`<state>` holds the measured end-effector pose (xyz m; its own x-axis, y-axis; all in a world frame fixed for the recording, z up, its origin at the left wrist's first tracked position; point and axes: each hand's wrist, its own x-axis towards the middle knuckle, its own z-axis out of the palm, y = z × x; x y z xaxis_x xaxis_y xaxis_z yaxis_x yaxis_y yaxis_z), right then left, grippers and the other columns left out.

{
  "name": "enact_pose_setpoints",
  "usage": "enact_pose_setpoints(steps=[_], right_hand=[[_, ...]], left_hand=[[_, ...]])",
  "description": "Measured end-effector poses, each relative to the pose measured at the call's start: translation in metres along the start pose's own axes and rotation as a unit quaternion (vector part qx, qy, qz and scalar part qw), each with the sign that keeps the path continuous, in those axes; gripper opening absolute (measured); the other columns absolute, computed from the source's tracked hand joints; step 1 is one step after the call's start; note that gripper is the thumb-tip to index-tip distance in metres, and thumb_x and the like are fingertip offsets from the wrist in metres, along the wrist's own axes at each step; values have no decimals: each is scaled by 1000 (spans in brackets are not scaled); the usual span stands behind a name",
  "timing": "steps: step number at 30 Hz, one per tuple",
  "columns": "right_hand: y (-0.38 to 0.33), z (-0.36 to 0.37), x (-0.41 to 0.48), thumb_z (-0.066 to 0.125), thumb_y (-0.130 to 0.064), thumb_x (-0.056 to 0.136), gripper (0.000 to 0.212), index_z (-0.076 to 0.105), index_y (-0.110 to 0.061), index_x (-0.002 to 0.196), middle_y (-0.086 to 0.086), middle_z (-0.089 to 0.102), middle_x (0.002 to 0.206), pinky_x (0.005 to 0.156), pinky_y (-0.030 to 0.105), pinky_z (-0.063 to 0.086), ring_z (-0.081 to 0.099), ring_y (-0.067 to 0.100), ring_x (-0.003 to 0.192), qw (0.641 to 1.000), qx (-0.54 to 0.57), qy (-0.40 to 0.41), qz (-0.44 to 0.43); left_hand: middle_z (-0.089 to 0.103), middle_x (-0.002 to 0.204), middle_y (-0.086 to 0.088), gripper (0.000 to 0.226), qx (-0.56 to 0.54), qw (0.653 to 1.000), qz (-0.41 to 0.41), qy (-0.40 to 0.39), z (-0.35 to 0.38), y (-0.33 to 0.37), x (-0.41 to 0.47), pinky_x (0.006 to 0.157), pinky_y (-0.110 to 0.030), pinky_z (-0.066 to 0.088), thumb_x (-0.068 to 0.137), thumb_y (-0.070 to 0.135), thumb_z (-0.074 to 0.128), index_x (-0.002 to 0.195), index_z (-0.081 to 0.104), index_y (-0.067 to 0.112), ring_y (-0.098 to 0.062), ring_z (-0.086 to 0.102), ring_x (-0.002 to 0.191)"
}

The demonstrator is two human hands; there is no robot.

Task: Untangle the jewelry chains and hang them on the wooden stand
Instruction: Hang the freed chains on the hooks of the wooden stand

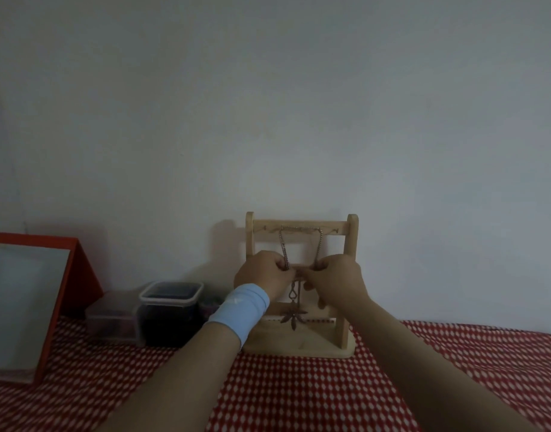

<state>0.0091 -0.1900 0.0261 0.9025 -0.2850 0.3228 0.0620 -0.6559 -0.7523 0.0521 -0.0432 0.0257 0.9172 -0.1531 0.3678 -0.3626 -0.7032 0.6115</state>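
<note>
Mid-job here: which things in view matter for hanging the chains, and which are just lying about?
In the job: wooden stand; chain draped over its top bar; pendant dangling below; left hand and right hand, each pinching a strand.

Lying about: red-framed mirror; dark lidded tub; clear box; checked cloth.

We note a red tablecloth (pixel 299 394) patterned with rows of white diamonds. The stand (pixel 351 244) is pale natural wood; its chain (pixel 283 247) is dull silver. At 9 o'clock from the stand, we see an orange-red mirror frame (pixel 84 275). The wristband (pixel 243 310) is light blue.
</note>
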Motion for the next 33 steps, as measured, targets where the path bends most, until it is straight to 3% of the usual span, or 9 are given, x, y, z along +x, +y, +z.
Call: enact_pose_setpoints(steps=[4,6,9,13,18,23,26,30,33], right_hand=[[2,14,-3,60,-30,101,29,74,-10,85,0,76,71,42,17,49,63,10,38,1000,-17,3,15],[3,21,-3,55,-31,104,33,74,-10,88,1,76,70,54,27,60,67,15,44,1000,-17,5,22],[7,30,-2,51,-33,106,37,73,-9,87,3,74,68,62,40,63,63,14,43,999,12,22,24],[13,36,5,50,-35,105,39,74,-11,86,3,73,67,62,46,61,65,19,50,999,7,36,7],[19,39,4,56,-38,103,37,75,-14,81,1,73,67,63,44,61,67,17,53,998,41,44,-13],[18,35,1,56,-32,104,29,77,-15,94,3,75,70,44,24,53,61,5,41,997,82,14,-9],[16,28,-1,55,-33,104,27,76,-18,97,3,76,72,44,27,53,62,9,40,996,85,-7,0],[12,15,-5,54,-31,104,35,72,-2,96,10,76,77,48,33,58,64,16,44,996,59,-55,28],[6,12,-12,53,-23,100,33,72,3,93,17,75,79,52,41,59,64,19,50,999,33,-30,3]], left_hand=[[70,73,-5,30,25,1000,-8,-5,5,1,0,64,-29,54,89,37,61,72,71,15,-22,67,71],[68,68,-5,36,42,999,-13,12,8,1,-1,57,-26,48,91,38,57,66,68,16,-22,66,67],[64,63,-2,39,51,997,-21,47,13,2,-2,53,-24,42,93,40,54,61,62,18,-20,64,65],[67,71,4,32,43,996,-22,72,18,2,-1,62,-27,50,91,45,56,75,69,21,-16,63,70],[63,76,11,14,6,995,-14,99,18,-2,0,67,-30,53,86,43,64,82,59,30,-13,62,74],[64,79,14,18,5,996,-2,88,12,-1,2,74,-33,55,86,48,64,82,61,31,-12,63,79],[66,81,13,16,11,997,-1,78,7,1,4,77,-34,56,87,46,63,84,64,30,-13,63,82],[67,88,8,16,22,998,11,65,-9,8,4,81,-33,55,89,41,62,90,68,26,-15,64,85],[62,89,11,15,1,998,-5,65,-16,3,-6,82,-34,53,88,42,62,93,63,27,-14,61,87]])
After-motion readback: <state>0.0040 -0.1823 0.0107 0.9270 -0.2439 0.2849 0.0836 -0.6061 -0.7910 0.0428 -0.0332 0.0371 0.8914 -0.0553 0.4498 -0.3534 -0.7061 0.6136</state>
